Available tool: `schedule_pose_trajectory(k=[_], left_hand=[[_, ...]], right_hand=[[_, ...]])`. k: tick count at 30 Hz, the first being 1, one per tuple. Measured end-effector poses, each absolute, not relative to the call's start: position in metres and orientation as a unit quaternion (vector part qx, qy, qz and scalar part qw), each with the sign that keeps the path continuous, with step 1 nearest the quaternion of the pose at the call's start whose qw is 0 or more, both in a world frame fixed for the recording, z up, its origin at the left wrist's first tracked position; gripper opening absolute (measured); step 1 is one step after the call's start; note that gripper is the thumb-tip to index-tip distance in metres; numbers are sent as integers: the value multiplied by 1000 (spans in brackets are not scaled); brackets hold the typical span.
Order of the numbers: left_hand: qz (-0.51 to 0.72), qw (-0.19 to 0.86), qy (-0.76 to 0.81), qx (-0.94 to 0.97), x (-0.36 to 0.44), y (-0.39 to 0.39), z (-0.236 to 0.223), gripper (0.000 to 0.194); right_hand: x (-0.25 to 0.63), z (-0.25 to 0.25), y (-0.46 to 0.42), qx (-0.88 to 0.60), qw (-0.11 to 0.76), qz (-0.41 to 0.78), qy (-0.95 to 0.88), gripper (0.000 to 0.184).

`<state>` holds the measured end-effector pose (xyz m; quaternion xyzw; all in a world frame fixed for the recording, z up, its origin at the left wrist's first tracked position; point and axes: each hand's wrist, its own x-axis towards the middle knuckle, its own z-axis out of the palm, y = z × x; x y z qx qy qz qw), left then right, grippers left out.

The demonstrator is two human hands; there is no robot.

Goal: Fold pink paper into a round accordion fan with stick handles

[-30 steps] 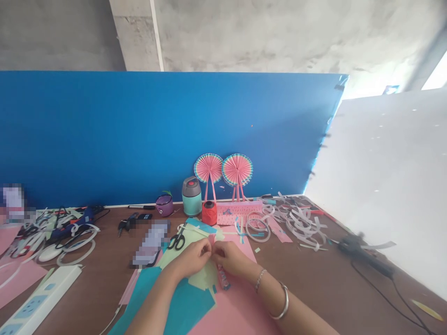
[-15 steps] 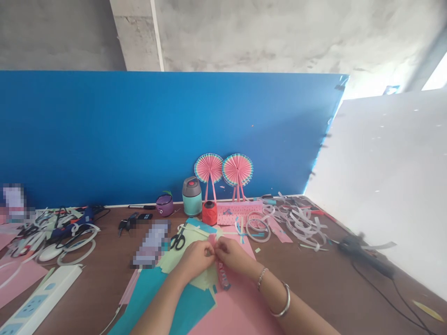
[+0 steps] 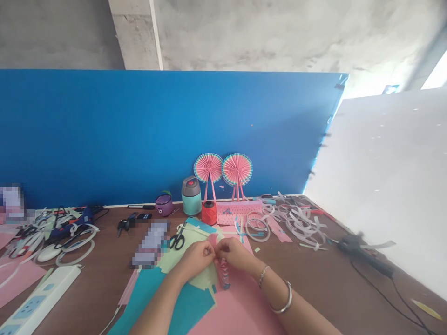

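A narrow pink pleated paper strip [image 3: 224, 274] runs between my hands, its folds showing below the fingers and a short pink end above them. My left hand [image 3: 198, 257] pinches it from the left, thumb and index finger closed. From the right, my right hand [image 3: 233, 253] closes on the same strip, fingertips almost touching the left ones. Beneath lie a pink paper sheet [image 3: 240, 309], light green paper [image 3: 171, 260] and teal paper [image 3: 192, 304]. Black-handled scissors [image 3: 177, 241] rest on the green paper, left of my hands.
Two pink paper fans [image 3: 237, 169] lean on the blue partition [image 3: 104, 135]. Before it stand a teal jar [image 3: 192, 202], a red container [image 3: 209, 214] and a purple cup [image 3: 164, 205]. Curled white strips [image 3: 302, 221] and a glue gun [image 3: 363, 256] lie right, a power strip [image 3: 42, 302] left.
The pleated strip's folds below my fingers show more spread and sideways-turned than before. Both hands stay in nearly the same place, still pinching it.
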<state>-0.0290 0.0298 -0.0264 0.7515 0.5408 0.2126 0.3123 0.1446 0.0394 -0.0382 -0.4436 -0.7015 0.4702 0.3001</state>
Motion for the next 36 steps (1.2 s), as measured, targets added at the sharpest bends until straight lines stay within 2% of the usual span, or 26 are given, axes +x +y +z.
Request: schedule_pose_trajectory(k=[10, 18, 27, 36], left_hand=[[223, 372, 510, 743, -32, 34, -29, 17], [254, 442, 476, 717, -32, 32, -20, 17], [224, 424, 510, 714, -32, 31, -18, 21], [232, 404, 527, 711, -30, 34, -28, 8]], right_hand=[[140, -33, 34, -476, 291, 448, -699, 17], [138, -39, 37, -466, 312, 498, -662, 6], [139, -39, 40, -481, 330, 475, -660, 12], [137, -27, 33, -476, 340, 385, -714, 19]])
